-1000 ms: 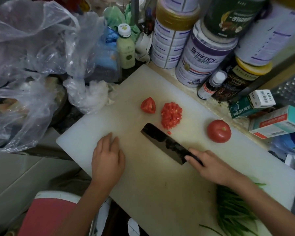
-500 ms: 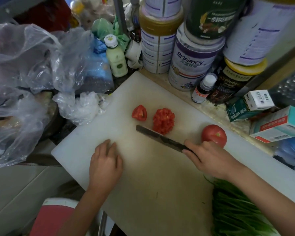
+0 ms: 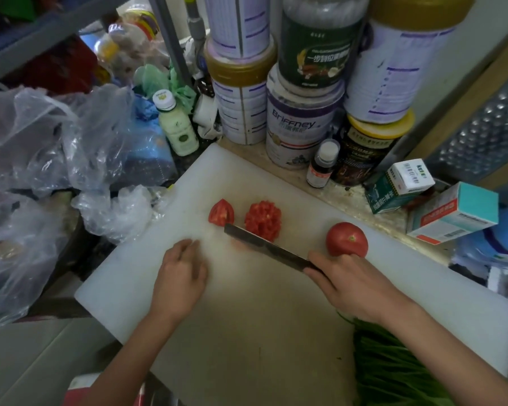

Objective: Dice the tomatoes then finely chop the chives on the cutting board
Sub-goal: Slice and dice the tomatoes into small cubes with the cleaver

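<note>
Head view, looking down. White board (image 3: 247, 332) lies cornerwise on the counter, its middle stained dull. Left hand (image 3: 179, 276) rests palm down on the board, fingers straight and close together, holding nothing; fingertips blurred, short of the wedge. Right hand (image 3: 355, 288) is wrapped round the handle of the knife (image 3: 264, 249), the handle hidden in the fist. Blade dark, seen nearly edge-on, running up and left from the fist. It lies along the near side of the diced pile (image 3: 263, 219), and its tip ends at the near corner of the wedge (image 3: 221, 213); whether it touches either, cannot tell. Faint pink smear on the board just beside the blade. Wedge sits with its cut face showing, just left of the diced pile, a narrow gap between them. Whole tomato (image 3: 346, 239), stem scar up, sits right of the pile, apart from it, just beyond the right knuckles. Chives (image 3: 393, 364) lie uncut in a loose bundle at the board's near right corner, partly under the right forearm. Off the board: crumpled clear bags (image 3: 41, 159) to the left; a pale green bottle (image 3: 178, 127) by the board's far corner; stacked tins (image 3: 299, 124) behind; a small dark bottle (image 3: 320, 165) in front of them; a green box (image 3: 387, 194) and a teal box (image 3: 452, 212) to the right; a metal grater (image 3: 481, 136) at far right.
</note>
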Demonstrator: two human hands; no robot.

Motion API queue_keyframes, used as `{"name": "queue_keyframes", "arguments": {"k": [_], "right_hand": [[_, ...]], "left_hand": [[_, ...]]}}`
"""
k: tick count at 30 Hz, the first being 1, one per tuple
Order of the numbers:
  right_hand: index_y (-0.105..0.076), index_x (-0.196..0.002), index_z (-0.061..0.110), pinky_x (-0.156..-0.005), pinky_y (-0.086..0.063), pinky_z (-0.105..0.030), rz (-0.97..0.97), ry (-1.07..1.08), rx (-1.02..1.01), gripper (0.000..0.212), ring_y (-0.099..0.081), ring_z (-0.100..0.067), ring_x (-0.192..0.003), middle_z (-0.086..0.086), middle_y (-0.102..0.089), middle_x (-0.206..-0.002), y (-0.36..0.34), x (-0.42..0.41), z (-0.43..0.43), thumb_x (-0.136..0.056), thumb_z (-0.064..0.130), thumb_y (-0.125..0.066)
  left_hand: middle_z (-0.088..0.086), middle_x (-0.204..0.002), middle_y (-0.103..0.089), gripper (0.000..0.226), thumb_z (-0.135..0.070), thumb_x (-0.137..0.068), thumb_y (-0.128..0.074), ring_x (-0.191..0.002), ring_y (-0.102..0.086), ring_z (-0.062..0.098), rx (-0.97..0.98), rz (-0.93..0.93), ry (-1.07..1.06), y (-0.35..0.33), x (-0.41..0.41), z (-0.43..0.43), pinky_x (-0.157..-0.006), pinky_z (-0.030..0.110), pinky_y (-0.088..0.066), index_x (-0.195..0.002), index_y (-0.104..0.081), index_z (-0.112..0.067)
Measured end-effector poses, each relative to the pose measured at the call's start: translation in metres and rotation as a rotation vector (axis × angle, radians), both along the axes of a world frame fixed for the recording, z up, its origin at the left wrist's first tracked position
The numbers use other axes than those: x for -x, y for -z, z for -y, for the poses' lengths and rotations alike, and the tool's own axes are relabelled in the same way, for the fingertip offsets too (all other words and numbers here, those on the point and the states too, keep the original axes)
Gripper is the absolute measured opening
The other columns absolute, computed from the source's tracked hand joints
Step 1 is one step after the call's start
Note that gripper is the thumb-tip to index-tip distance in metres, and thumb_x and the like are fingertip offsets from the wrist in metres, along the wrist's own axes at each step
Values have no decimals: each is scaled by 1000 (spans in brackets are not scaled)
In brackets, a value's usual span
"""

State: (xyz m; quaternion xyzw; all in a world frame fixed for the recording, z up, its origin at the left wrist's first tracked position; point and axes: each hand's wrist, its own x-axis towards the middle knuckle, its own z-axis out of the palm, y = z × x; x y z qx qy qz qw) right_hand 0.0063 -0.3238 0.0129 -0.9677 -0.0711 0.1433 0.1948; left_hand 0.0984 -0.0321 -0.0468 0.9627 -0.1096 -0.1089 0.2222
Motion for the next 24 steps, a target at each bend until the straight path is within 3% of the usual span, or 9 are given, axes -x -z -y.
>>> {"name": "queue_keyframes", "arguments": {"k": [5, 8, 16, 21, 24], "right_hand": [[-42, -86, 36, -47, -41, -32, -34, 283, -313, 19, -51, -16, -53, 1, -52, -64, -7, 18, -9, -94, 49, -33], [-45, -87, 35, -44, -33, -23, -30, 406, -409, 13, -48, -12, -49, 1, -50, -59, -6, 23, -19, -96, 43, -39], [-44, -82, 29, -45, -30, -21, -36, 533, -442, 16, -43, -12, -45, -1, -45, -53, -6, 11, -39, -97, 36, -44], [-44, -82, 32, -46, -31, -19, -52, 617, -420, 15, -46, -13, -48, -2, -43, -53, 2, 5, -51, -95, 41, -44], [-42, -79, 40, -47, -33, -19, -55, 679, -421, 16, -47, -11, -49, 0, -44, -51, 2, 2, -62, -95, 41, -45]], "left_hand": [[10, -141, -49, 63, -18, -88, -72, -131, -44, 28, 85, -24, 128, -6, -44, 14, -106, 21, -26, -144, -45, -7], [8, -139, -52, 72, -17, -79, -80, -129, -47, 27, 110, -59, 223, -1, -69, 23, -106, 20, -27, -143, -47, -10], [3, -145, -45, 94, -32, -70, -88, -134, -39, 21, 138, -161, 293, 11, -107, 37, -105, 18, -25, -149, -39, -14], [-1, -130, -52, 84, -34, -67, -86, -123, -51, 19, 188, -196, 384, 14, -124, 31, -98, 13, -30, -140, -50, -15], [-9, -117, -53, 86, -58, -57, -68, -108, -54, 9, 243, -208, 358, 12, -126, 31, -90, 6, -33, -132, -58, -18]]}}
